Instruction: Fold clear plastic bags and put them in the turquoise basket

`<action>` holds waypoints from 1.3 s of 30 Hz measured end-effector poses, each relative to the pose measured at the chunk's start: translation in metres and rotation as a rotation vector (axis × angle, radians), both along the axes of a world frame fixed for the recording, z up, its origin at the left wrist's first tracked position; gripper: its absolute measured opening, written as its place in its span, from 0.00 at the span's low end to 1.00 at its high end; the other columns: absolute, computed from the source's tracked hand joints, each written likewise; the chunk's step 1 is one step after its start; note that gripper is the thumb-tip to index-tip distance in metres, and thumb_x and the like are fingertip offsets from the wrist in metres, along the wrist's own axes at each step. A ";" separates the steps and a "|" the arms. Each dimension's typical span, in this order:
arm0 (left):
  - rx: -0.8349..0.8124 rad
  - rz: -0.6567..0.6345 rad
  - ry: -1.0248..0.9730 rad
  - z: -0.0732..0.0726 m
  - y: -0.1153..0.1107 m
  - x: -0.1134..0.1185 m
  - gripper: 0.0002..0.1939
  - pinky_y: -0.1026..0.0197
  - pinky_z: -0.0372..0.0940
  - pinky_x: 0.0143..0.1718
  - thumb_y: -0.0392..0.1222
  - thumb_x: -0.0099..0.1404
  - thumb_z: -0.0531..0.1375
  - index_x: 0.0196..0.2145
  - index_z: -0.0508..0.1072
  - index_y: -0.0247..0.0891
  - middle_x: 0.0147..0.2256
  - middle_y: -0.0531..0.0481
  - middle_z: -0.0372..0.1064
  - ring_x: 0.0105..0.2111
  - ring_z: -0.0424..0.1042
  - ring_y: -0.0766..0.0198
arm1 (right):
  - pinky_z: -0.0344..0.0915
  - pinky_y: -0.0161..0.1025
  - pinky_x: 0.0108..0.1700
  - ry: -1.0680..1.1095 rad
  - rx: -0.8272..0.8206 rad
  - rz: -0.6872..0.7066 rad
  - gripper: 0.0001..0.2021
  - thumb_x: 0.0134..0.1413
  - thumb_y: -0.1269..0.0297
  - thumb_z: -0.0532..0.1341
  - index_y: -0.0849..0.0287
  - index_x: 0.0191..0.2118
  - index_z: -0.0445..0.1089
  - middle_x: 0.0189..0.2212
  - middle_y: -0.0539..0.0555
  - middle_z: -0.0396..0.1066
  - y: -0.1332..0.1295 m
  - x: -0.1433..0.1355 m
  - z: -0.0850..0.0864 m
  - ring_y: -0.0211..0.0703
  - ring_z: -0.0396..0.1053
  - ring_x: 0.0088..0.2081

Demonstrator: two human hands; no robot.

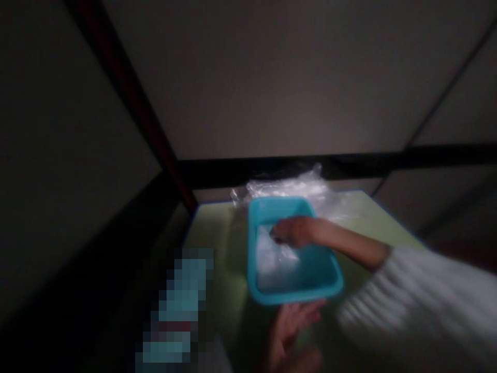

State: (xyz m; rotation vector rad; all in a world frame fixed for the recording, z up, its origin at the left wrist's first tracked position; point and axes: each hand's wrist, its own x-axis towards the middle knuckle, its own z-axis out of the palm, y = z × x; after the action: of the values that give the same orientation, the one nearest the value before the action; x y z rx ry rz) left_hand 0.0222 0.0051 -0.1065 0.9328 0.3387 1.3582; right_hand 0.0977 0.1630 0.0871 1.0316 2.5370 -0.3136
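A turquoise plastic basket (254, 259) stands on a pale green tabletop, with whitish clear plastic bags (272, 264) lying inside. From the right, my right hand (295, 231) reaches over the rim into it. Its fingers are bent together on a clear plastic bag, which looks crumpled just below them; blur hides the exact grip. My left hand (293, 329) is just in front of the basket's near rim, palm turned up and fingers apart, holding nothing. Whether its fingertips touch the rim I cannot tell.
Crumpled clear plastic (287, 186) lies behind the basket at the table's (217, 223) far edge. A pixelated light-blue object (182, 295) is at the left edge. Dark panels rise behind and to the left. The light is dim.
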 end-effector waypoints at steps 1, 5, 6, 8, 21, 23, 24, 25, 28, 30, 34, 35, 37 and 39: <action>0.003 0.007 -0.006 0.000 0.000 0.000 0.36 0.45 0.63 0.49 0.47 0.49 0.68 0.56 0.62 0.55 0.53 0.44 0.66 0.52 0.66 0.42 | 0.60 0.33 0.29 -0.001 -0.001 0.005 0.09 0.45 0.80 0.60 0.62 0.32 0.72 0.33 0.57 0.74 0.000 0.001 -0.001 0.45 0.70 0.33; 0.003 0.018 -0.012 0.014 -0.003 -0.003 0.35 0.46 0.63 0.50 0.46 0.51 0.68 0.55 0.63 0.59 0.53 0.47 0.67 0.52 0.66 0.45 | 0.60 0.33 0.30 0.044 0.044 0.008 0.11 0.47 0.79 0.58 0.62 0.37 0.72 0.37 0.57 0.74 0.000 0.009 0.007 0.45 0.71 0.36; -0.014 0.009 0.019 0.020 -0.003 -0.005 0.34 0.46 0.62 0.51 0.46 0.52 0.68 0.56 0.62 0.58 0.53 0.47 0.67 0.53 0.66 0.45 | 0.60 0.33 0.32 0.063 0.066 0.002 0.12 0.48 0.79 0.58 0.62 0.39 0.72 0.39 0.58 0.73 0.000 0.012 0.011 0.46 0.71 0.38; -0.029 -0.052 0.114 0.032 -0.005 -0.012 0.34 0.45 0.59 0.54 0.45 0.54 0.66 0.57 0.61 0.57 0.53 0.47 0.67 0.55 0.63 0.46 | 0.60 0.34 0.35 0.119 0.122 -0.001 0.12 0.51 0.77 0.56 0.62 0.41 0.71 0.41 0.59 0.72 -0.001 0.021 0.021 0.47 0.70 0.41; 0.036 0.092 0.229 0.104 0.025 -0.036 0.24 0.45 0.51 0.58 0.33 0.59 0.61 0.52 0.63 0.45 0.56 0.44 0.63 0.57 0.60 0.49 | 0.63 0.35 0.31 0.579 0.399 -0.320 0.07 0.53 0.68 0.55 0.60 0.32 0.69 0.28 0.54 0.73 -0.037 0.156 0.036 0.42 0.70 0.29; 0.026 0.169 0.168 0.112 0.038 -0.040 0.22 0.44 0.51 0.58 0.32 0.57 0.62 0.48 0.64 0.43 0.53 0.44 0.66 0.56 0.62 0.49 | 0.64 0.35 0.30 0.520 0.402 -0.357 0.07 0.54 0.68 0.54 0.60 0.32 0.70 0.27 0.54 0.73 -0.033 0.171 0.013 0.41 0.70 0.27; 0.002 0.203 0.147 0.115 0.044 -0.042 0.21 0.44 0.51 0.58 0.31 0.55 0.62 0.46 0.65 0.41 0.51 0.43 0.68 0.55 0.63 0.49 | 0.65 0.36 0.32 0.486 0.414 -0.346 0.08 0.55 0.69 0.54 0.61 0.33 0.70 0.29 0.54 0.73 -0.030 0.176 0.001 0.41 0.71 0.29; -0.024 0.227 0.126 0.119 0.050 -0.043 0.20 0.44 0.50 0.59 0.31 0.54 0.63 0.44 0.65 0.40 0.51 0.43 0.68 0.55 0.63 0.49 | 0.66 0.36 0.34 0.473 0.425 -0.344 0.08 0.54 0.70 0.54 0.61 0.33 0.70 0.30 0.56 0.73 -0.027 0.179 -0.010 0.42 0.72 0.30; -0.117 0.282 0.057 0.128 0.062 -0.045 0.23 0.46 0.51 0.59 0.30 0.49 0.63 0.44 0.64 0.39 0.51 0.44 0.68 0.53 0.65 0.51 | 0.64 0.44 0.47 0.454 0.479 -0.341 0.08 0.54 0.69 0.57 0.62 0.37 0.72 0.47 0.64 0.69 -0.023 0.178 -0.040 0.51 0.70 0.45; -0.167 0.298 0.055 0.131 0.069 -0.046 0.24 0.47 0.51 0.59 0.31 0.48 0.64 0.44 0.64 0.39 0.52 0.42 0.67 0.53 0.66 0.52 | 0.58 0.49 0.54 0.436 0.498 -0.315 0.10 0.54 0.68 0.58 0.62 0.41 0.72 0.57 0.65 0.59 -0.022 0.170 -0.056 0.56 0.61 0.55; -0.179 0.322 0.059 0.127 0.078 -0.050 0.17 0.49 0.53 0.58 0.36 0.53 0.62 0.42 0.64 0.38 0.52 0.41 0.66 0.52 0.66 0.55 | 0.45 0.61 0.59 0.405 0.527 -0.286 0.12 0.54 0.68 0.58 0.60 0.45 0.70 0.62 0.64 0.52 -0.017 0.150 -0.075 0.59 0.48 0.62; -0.179 0.331 0.061 0.125 0.080 -0.051 0.16 0.50 0.54 0.58 0.37 0.55 0.61 0.41 0.64 0.38 0.52 0.42 0.67 0.52 0.67 0.56 | 0.43 0.62 0.59 0.403 0.536 -0.288 0.12 0.55 0.69 0.58 0.60 0.45 0.70 0.61 0.64 0.53 -0.015 0.146 -0.078 0.59 0.48 0.62; -0.180 0.352 0.073 0.122 0.081 -0.051 0.14 0.53 0.56 0.57 0.37 0.56 0.60 0.41 0.64 0.38 0.51 0.43 0.67 0.51 0.67 0.59 | 0.42 0.62 0.59 0.413 0.557 -0.303 0.12 0.55 0.71 0.56 0.62 0.45 0.70 0.58 0.65 0.59 -0.008 0.138 -0.081 0.58 0.52 0.60; -0.188 0.367 0.099 0.120 0.081 -0.051 0.15 0.54 0.56 0.56 0.36 0.55 0.61 0.41 0.65 0.38 0.50 0.43 0.68 0.50 0.68 0.59 | 0.43 0.61 0.59 0.437 0.578 -0.328 0.13 0.55 0.73 0.55 0.64 0.46 0.70 0.53 0.66 0.65 -0.002 0.133 -0.080 0.56 0.59 0.57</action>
State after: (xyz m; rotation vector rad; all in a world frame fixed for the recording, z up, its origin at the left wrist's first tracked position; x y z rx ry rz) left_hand -0.0285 0.0860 0.0134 0.8063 0.7290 1.5834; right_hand 0.2311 0.1612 0.0068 1.7687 2.9190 0.1470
